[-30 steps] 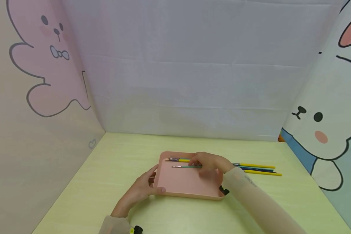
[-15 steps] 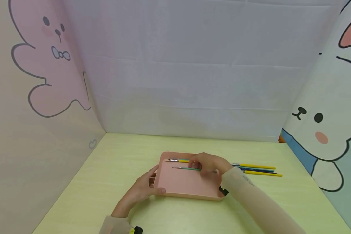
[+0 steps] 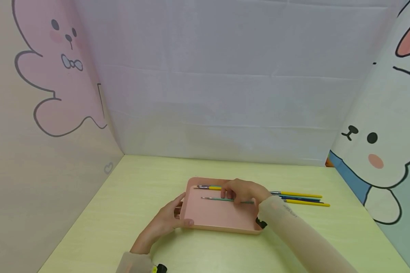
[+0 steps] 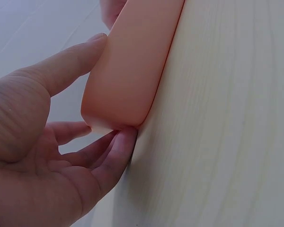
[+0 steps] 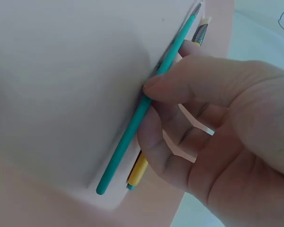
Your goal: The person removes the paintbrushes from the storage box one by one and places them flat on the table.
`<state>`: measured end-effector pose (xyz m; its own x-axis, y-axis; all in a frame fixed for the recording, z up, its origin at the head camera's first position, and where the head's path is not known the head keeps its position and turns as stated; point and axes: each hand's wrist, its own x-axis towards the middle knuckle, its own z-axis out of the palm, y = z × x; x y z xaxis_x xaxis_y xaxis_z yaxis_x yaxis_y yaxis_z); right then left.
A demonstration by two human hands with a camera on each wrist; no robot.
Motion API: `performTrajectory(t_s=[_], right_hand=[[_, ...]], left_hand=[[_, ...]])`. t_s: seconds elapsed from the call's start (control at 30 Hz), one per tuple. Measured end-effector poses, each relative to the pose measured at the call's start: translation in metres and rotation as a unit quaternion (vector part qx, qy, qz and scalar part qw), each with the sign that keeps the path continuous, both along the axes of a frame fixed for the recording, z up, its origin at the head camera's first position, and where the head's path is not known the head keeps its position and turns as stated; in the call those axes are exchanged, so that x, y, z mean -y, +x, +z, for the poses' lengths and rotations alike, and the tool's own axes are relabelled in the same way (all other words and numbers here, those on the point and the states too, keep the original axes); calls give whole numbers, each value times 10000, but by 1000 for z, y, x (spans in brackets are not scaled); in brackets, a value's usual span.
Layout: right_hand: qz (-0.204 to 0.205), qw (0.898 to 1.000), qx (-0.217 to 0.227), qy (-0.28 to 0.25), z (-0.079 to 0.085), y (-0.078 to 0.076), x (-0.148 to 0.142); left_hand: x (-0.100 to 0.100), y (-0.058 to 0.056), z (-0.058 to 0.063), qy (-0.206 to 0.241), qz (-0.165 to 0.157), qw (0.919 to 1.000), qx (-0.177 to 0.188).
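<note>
A shallow pink tray [image 3: 208, 217] rests on the table. My left hand [image 3: 162, 220] grips its near left corner, with the thumb at the front wall and the fingers at the left side, as the left wrist view also shows. Inside the tray, my right hand [image 3: 244, 190] pinches a thin teal paintbrush [image 5: 125, 135] between thumb and fingers, bristle end pointing left. Beyond it, along the tray's far side, lie a yellow-handled paintbrush [image 3: 214, 188] and other brushes, partly hidden under the right hand.
To the tray's right, several paintbrushes [image 3: 301, 195] with yellow, teal and dark blue handles lie on the pale yellow table [image 3: 150, 176]. A white cloth backdrop [image 3: 208, 94] closes off the far edge, with cartoon-printed panels left and right.
My right hand has shifted the teal paintbrush slightly nearer to me within the tray, its handle end turning more toward me. The left hand keeps its place on the tray.
</note>
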<state>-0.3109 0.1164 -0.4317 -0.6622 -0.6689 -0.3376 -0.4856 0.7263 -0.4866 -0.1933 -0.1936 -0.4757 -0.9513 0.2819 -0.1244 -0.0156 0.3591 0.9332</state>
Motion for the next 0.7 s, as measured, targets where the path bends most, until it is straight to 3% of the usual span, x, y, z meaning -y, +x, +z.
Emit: performTrajectory(t_s=[0.23, 0.47, 0.7], right_hand=[[141, 9996, -150, -186, 16, 1, -5], [527, 9972, -351, -406, 38, 0, -17], [348, 9978, -326, -458, 50, 0, -42]], left_hand=[[0, 0, 0, -77, 53, 10000, 8], [0, 0, 0, -45, 64, 10000, 41], [-1, 0, 1, -89, 46, 9999, 33]])
